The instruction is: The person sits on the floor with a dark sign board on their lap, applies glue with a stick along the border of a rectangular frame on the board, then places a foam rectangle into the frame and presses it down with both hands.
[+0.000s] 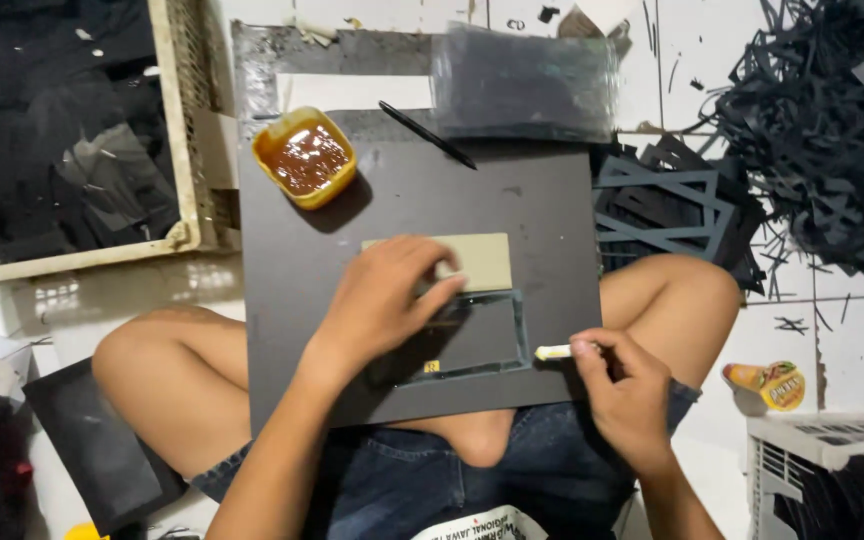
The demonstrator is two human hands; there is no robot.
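- Our left hand [387,300] lies flat, fingers spread, pinning a dark rectangular frame piece [472,335] to the grey board [552,210] across our lap; nothing clenched, just pressing.
- A beige card [482,258] lies just above the frame, partly under our fingers.
- Our right hand [627,385] pinches a small white applicator [554,352], tip touching the frame's right edge.
- Yellow tub of brown glue [304,157] sits at the board's upper left; black pen [427,134] beside it.
- Judged step: gluing along the frame edge.
- Next move calls for steady left-hand pressure and a thin, even line from the tip.
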